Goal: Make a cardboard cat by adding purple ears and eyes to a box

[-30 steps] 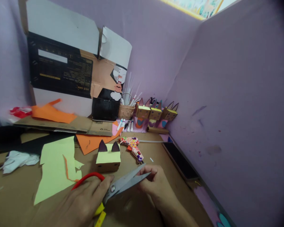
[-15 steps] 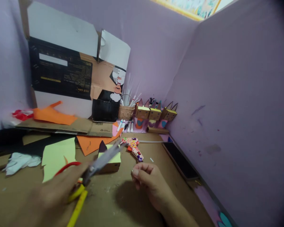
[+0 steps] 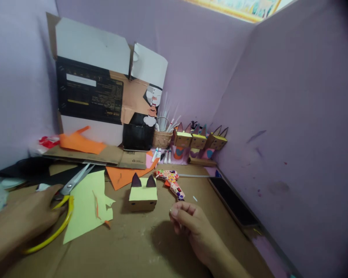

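Note:
My left hand point(image 3: 37, 210) is closed on scissors point(image 3: 71, 185) with yellow and red handles; their blades point away over the left edge of the pale green paper point(image 3: 87, 204). My right hand point(image 3: 188, 222) is pinched over the cardboard, with a tiny whitish bit at its fingertips, too small to name. Between the hands stands a small cardboard box head point(image 3: 143, 197) with a pale yellow top, two dark pointed ears and dots on its front. A flower-patterned glue gun point(image 3: 171, 181) lies just beyond my right hand.
At the back are an upright printed box point(image 3: 89, 92), a basket of glue sticks point(image 3: 162, 139), markers and several eared box figures point(image 3: 198, 141). A dark phone point(image 3: 233, 200) lies along the right wall. Orange paper point(image 3: 82, 143) rests on folded cardboard at the left.
My left hand has carried the scissors left, away from the box head, whose two ears now show fully. My right hand keeps its pinch. The view has shifted slightly.

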`<state>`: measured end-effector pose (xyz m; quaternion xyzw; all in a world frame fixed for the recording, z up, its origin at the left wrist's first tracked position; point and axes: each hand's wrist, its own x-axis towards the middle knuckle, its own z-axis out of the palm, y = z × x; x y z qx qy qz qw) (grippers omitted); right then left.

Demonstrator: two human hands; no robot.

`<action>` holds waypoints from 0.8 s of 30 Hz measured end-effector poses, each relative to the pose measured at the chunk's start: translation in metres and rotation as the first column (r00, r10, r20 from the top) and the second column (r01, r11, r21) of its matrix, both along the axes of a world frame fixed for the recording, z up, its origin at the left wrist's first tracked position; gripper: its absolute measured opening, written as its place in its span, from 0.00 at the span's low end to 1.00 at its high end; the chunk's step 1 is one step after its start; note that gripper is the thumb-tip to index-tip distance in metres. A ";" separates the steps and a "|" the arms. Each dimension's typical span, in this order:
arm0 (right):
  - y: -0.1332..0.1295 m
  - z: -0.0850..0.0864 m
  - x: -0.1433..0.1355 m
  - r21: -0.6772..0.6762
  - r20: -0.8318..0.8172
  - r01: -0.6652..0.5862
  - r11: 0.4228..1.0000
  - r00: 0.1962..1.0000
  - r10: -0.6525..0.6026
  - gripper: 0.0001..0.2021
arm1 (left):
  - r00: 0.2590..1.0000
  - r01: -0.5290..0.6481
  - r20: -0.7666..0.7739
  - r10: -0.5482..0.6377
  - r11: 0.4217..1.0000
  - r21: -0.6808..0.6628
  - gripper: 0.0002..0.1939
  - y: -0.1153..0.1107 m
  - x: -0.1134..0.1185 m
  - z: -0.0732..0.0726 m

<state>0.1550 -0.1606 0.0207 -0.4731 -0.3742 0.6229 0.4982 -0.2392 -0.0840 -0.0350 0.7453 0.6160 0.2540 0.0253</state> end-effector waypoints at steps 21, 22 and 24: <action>-0.001 -0.011 0.005 0.064 0.089 -0.050 0.997 0.995 0.044 0.15 | 0.690 0.450 0.716 -0.102 0.836 -0.315 0.32 -0.022 0.191 0.068; -0.001 -0.011 0.006 0.076 0.095 -0.049 0.996 0.995 0.042 0.15 | 0.644 0.482 0.761 -0.079 0.814 -0.323 0.32 -0.023 0.190 0.071; -0.001 -0.011 0.007 0.109 0.107 -0.045 0.993 0.994 0.034 0.14 | 0.552 0.528 0.833 -0.029 0.785 -0.323 0.29 -0.026 0.188 0.076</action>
